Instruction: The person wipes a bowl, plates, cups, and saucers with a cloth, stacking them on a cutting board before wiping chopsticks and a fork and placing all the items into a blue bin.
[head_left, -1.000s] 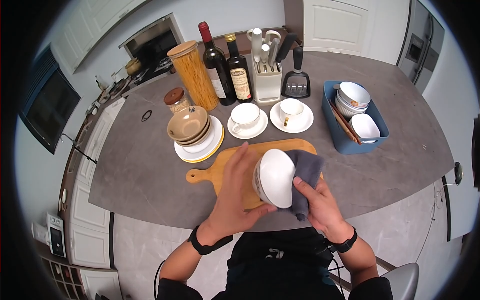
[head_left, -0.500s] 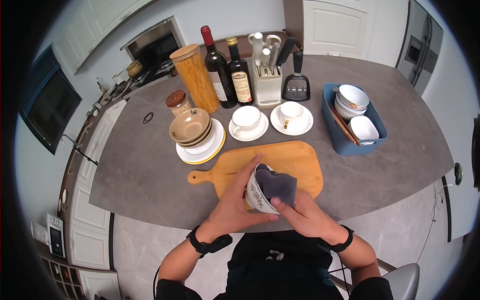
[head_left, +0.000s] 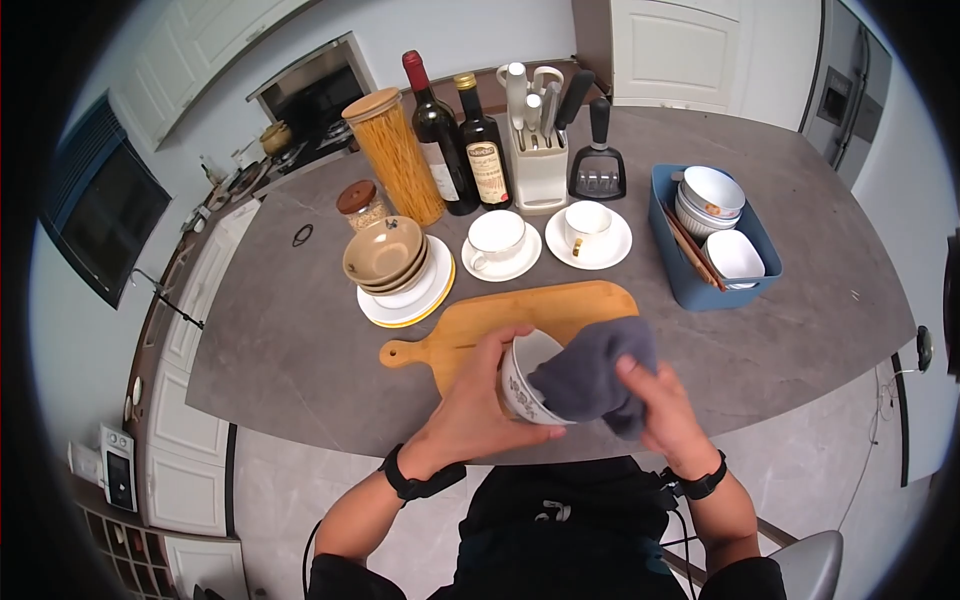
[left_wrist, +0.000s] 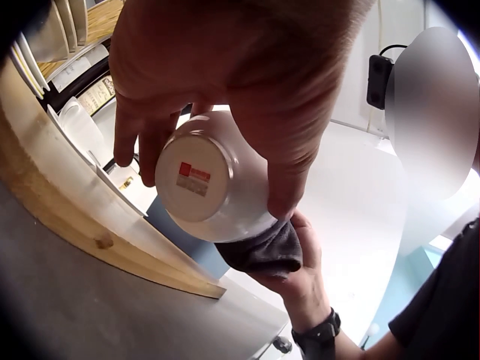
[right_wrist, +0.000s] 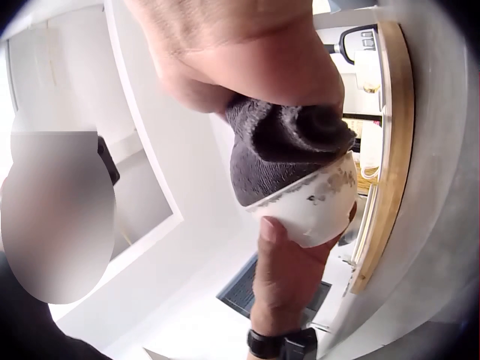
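Note:
A white bowl [head_left: 517, 388] with a grey floral pattern is gripped by my left hand [head_left: 465, 415], thumb and fingers spread around its side. It tilts toward the right above the near part of the wooden cutting board [head_left: 490, 312]. My right hand [head_left: 668, 412] holds a dark grey cloth [head_left: 600, 370], thumb on top, and the cloth lies over the bowl's right rim and partly inside. In the left wrist view the bowl's base [left_wrist: 202, 191] shows a red-and-white label. The right wrist view has the bunched cloth [right_wrist: 262, 169] covering the bowl's mouth.
Behind the board stand two cups on saucers [head_left: 500, 262], brown bowls [head_left: 383, 250] on plates, a pasta jar [head_left: 395, 160], two bottles [head_left: 487, 165], and a knife block [head_left: 538, 180]. A blue bin [head_left: 700, 290] with bowls sits at the right.
The cloth was beside the bowl, went into its mouth, and now drapes out over the right rim. The bowl turned and came lower; my right hand has drawn back rightward.

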